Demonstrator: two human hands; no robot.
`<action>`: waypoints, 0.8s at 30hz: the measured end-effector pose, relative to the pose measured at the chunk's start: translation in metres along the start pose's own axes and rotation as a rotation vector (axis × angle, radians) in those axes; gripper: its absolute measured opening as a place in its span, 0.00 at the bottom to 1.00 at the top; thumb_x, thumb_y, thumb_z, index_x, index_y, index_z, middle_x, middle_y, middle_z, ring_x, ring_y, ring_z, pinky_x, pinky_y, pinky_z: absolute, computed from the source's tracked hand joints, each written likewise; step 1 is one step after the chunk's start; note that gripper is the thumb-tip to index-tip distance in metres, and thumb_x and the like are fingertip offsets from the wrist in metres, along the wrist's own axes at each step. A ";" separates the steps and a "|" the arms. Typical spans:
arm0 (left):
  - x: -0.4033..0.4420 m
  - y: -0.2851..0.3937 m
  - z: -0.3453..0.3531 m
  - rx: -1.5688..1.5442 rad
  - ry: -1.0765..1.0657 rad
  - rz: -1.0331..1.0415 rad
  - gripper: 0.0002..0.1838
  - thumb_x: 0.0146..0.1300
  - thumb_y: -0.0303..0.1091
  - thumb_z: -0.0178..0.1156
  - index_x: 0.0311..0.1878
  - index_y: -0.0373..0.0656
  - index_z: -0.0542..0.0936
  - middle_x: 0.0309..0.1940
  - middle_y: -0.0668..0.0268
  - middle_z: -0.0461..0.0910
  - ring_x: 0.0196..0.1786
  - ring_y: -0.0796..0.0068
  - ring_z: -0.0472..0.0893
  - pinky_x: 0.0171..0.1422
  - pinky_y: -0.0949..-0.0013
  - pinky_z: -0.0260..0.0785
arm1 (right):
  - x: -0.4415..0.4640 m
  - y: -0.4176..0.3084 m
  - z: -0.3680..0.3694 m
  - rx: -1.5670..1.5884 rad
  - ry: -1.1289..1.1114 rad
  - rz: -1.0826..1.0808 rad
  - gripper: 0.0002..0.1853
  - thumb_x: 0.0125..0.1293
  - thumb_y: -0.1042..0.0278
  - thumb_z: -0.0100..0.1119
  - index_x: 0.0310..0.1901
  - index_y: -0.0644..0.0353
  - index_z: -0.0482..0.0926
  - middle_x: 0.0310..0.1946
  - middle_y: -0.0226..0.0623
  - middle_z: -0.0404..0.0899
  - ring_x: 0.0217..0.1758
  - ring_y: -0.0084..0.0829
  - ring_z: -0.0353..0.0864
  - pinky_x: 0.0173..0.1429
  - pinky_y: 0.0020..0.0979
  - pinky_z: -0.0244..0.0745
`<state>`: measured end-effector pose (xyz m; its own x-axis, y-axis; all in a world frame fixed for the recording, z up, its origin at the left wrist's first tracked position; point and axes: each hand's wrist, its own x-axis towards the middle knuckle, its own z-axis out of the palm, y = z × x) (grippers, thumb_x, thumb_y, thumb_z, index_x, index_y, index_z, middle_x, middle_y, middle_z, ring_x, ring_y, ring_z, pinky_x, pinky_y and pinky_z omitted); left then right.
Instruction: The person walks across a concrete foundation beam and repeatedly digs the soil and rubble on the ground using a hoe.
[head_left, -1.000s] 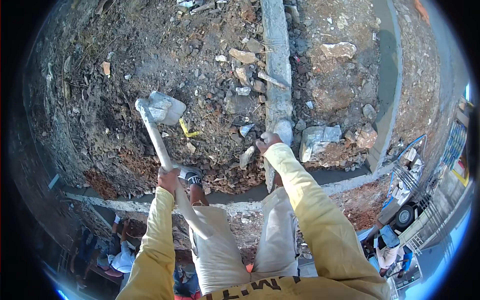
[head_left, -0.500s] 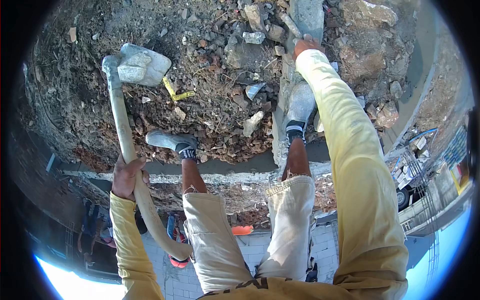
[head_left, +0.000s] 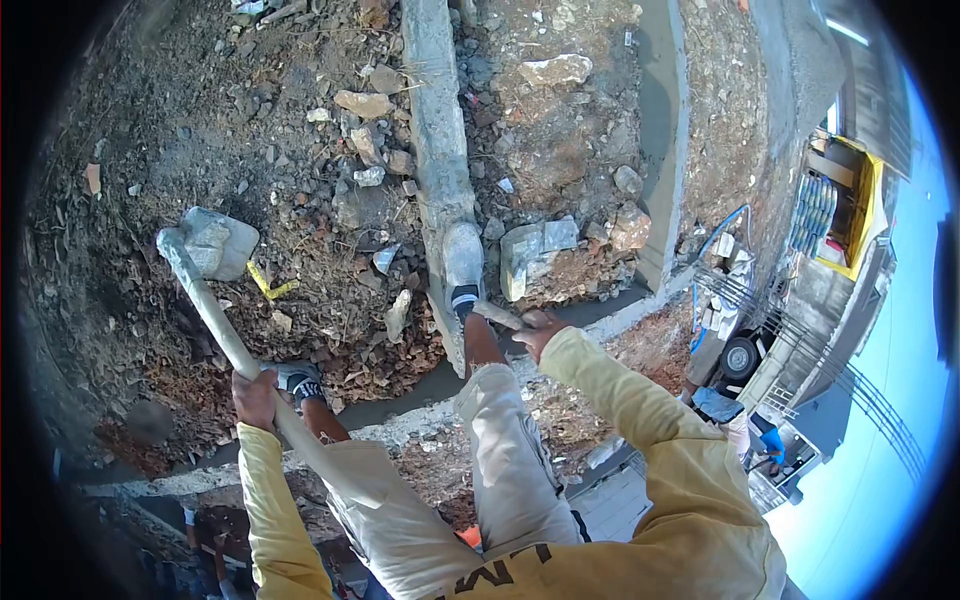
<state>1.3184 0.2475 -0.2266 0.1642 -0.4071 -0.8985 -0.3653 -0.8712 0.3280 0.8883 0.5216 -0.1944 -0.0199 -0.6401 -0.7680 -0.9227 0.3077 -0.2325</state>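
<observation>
– Rubble-strewn ground [head_left: 280,110] spreads before you, crossed by one concrete beam [head_left: 436,130]; your two hands?
– Your left hand [head_left: 255,400] clasps one hoe [head_left: 218,322], blade [head_left: 228,248] left of the beam; your right hand [head_left: 540,333] grips one grey stick [head_left: 497,315] near the beam's right edge.

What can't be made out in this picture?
All in the head view:
- Stick: gripped end hidden by the right hand.
- Hoe handle: part hidden by the left hand.
- Shirt lettering: partly cut off by the bottom edge.
- People at lower left: too small and dark.
</observation>
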 end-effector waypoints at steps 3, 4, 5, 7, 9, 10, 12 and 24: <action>0.004 -0.011 -0.004 0.003 0.057 0.022 0.18 0.48 0.30 0.63 0.37 0.35 0.66 0.20 0.60 0.72 0.13 0.67 0.72 0.16 0.65 0.67 | -0.095 0.175 -0.097 -0.520 0.265 0.782 0.27 0.63 0.52 0.56 0.63 0.49 0.68 0.67 0.49 0.60 0.66 0.47 0.65 0.66 0.37 0.65; 0.003 -0.006 -0.003 -0.037 0.002 0.018 0.17 0.48 0.30 0.63 0.35 0.34 0.66 0.17 0.61 0.70 0.13 0.67 0.72 0.16 0.65 0.67 | -0.108 0.159 -0.155 -0.492 0.200 1.089 0.34 0.61 0.49 0.57 0.67 0.46 0.61 0.69 0.51 0.56 0.68 0.50 0.61 0.68 0.39 0.61; 0.007 -0.011 0.002 -0.045 0.066 0.067 0.15 0.49 0.29 0.62 0.34 0.35 0.67 0.16 0.62 0.70 0.13 0.68 0.72 0.15 0.65 0.67 | -0.120 0.138 -0.216 -0.477 0.087 1.394 0.41 0.58 0.46 0.58 0.71 0.44 0.54 0.70 0.53 0.53 0.70 0.53 0.57 0.70 0.41 0.58; -0.006 0.011 0.016 -0.187 0.091 -0.056 0.13 0.53 0.29 0.62 0.37 0.39 0.68 0.19 0.63 0.72 0.14 0.70 0.72 0.15 0.66 0.68 | -0.148 0.224 -0.210 -0.516 0.092 1.089 0.36 0.57 0.51 0.59 0.67 0.46 0.62 0.67 0.57 0.58 0.67 0.55 0.61 0.66 0.45 0.63; 0.012 -0.003 0.026 -0.275 0.081 -0.017 0.12 0.55 0.31 0.61 0.38 0.41 0.68 0.20 0.65 0.72 0.16 0.71 0.74 0.17 0.67 0.68 | -0.111 0.181 -0.206 -0.192 0.141 0.766 0.30 0.57 0.57 0.60 0.62 0.56 0.68 0.55 0.58 0.72 0.57 0.56 0.73 0.63 0.46 0.67; 0.016 0.001 0.031 -0.301 0.055 -0.032 0.12 0.56 0.31 0.61 0.39 0.38 0.70 0.23 0.61 0.75 0.20 0.69 0.76 0.22 0.63 0.71 | -0.077 0.142 -0.197 0.016 0.111 0.670 0.31 0.58 0.56 0.60 0.62 0.58 0.67 0.56 0.56 0.72 0.58 0.52 0.72 0.63 0.45 0.67; 0.061 -0.035 0.057 -0.015 0.166 0.075 0.20 0.58 0.44 0.59 0.43 0.35 0.75 0.32 0.50 0.81 0.32 0.53 0.81 0.38 0.60 0.75 | -0.026 0.041 -0.141 0.603 0.008 0.425 0.33 0.60 0.55 0.62 0.63 0.62 0.65 0.57 0.53 0.72 0.60 0.45 0.72 0.63 0.41 0.66; 0.056 -0.052 0.010 -0.584 0.110 0.026 0.23 0.50 0.31 0.66 0.48 0.38 0.70 0.31 0.63 0.76 0.29 0.71 0.76 0.31 0.66 0.71 | -0.024 -0.310 0.082 1.110 -0.092 0.230 0.28 0.50 0.63 0.70 0.52 0.59 0.69 0.32 0.40 0.78 0.33 0.38 0.79 0.40 0.37 0.75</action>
<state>1.3374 0.2730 -0.2975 0.2675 -0.4292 -0.8627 0.1895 -0.8544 0.4838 1.2066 0.4994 -0.1526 -0.0741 -0.4476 -0.8911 -0.0495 0.8941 -0.4450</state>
